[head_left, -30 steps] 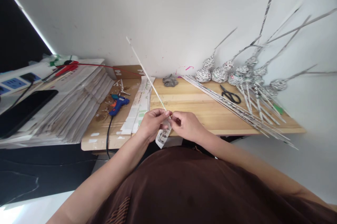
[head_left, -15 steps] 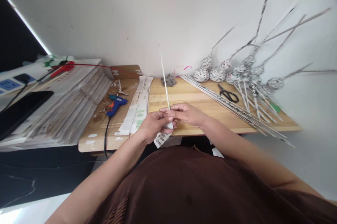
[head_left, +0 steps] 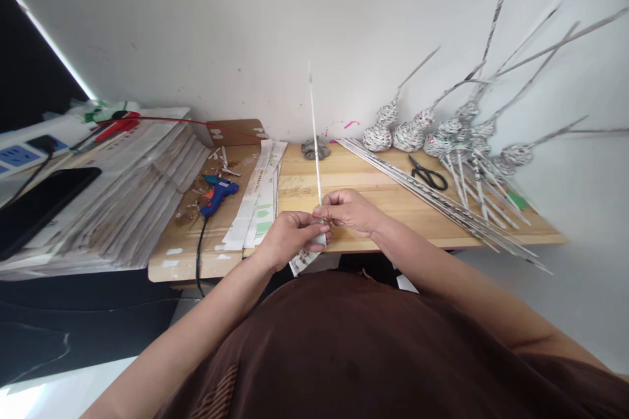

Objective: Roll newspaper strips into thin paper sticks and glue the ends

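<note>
A: Which step is in hand, in your opinion?

B: I judge it is the rolling of a printed paper strip into a thin paper stick. The stick stands nearly upright, to the right of the blue glue gun; the strip hangs at its foot, nearer to the person than the glue gun is.

A: And how are the fingers?

B: The left hand is half curled, and its thumb and fingers pinch the strip close to the stick's foot. The right hand presses thumb and forefinger together on the stick, just above. Whether the fingertips of both touch, I cannot tell.

A: What does the next move call for?

B: Probably a small turning by the right fingertips, while the left ones hold the strip tight. With a loose pinch, the stick may unroll.

A: Is more material near?

B: Yes. On the surface, flat strips lie just right of the glue gun, and a bundle of sticks farther right of it.
</note>
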The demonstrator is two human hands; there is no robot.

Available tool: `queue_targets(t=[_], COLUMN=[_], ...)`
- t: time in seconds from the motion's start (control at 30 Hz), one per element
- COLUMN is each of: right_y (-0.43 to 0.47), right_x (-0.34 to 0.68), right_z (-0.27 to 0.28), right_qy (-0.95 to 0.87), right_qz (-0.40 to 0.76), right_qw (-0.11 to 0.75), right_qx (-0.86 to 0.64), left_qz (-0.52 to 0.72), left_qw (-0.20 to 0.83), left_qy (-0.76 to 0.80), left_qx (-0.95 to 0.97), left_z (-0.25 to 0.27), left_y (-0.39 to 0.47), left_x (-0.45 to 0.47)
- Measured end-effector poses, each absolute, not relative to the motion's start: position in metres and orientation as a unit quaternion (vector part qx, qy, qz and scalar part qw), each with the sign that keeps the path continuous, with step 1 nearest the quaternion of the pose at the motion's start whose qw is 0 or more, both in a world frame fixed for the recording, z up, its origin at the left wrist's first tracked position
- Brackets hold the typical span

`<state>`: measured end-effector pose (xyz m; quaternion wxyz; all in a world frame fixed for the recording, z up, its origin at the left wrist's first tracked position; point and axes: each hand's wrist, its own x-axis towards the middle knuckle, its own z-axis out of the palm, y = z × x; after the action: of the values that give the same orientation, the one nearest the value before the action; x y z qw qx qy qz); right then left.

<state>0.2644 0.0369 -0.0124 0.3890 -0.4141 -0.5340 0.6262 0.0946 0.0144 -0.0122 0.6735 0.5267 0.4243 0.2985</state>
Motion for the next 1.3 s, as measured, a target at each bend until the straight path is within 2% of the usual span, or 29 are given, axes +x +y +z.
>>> queue_targets(t=[0.1,0.27,0.67,0.87,1.3], right_y=[0.036,0.034,0.034,0.033,0.033], right_x=[0.265,0.273,0.266,0.272,0.264], right_z=[-0.011,-0.005,-0.014,-0.009,-0.017], right_qy=[-0.538,-0.594,-0.527,-0.582,-0.519], right_qz=[0.614,0.646,0.634,0.658,0.638], right_qw=[0.401,0.312,0.406,0.319,0.404], right_qx=[-0.416,-0.364,-0.395,-0.356,-0.399], left_qz=[0.304,0.301,0.303,0.301,0.287], left_qw=[0.678,0.697,0.685,0.698,0.661], left_qy=[0.428,0.424,0.419,0.413,0.422], left_qx=[0.515,0.493,0.513,0.501,0.550], left_z=[-0.012,-0.011,-0.012,-0.012,-0.005], left_y=[0.014,0.014,0.011,0.011,0.007], left_x=[0.095,0.094,0.094,0.094,0.096])
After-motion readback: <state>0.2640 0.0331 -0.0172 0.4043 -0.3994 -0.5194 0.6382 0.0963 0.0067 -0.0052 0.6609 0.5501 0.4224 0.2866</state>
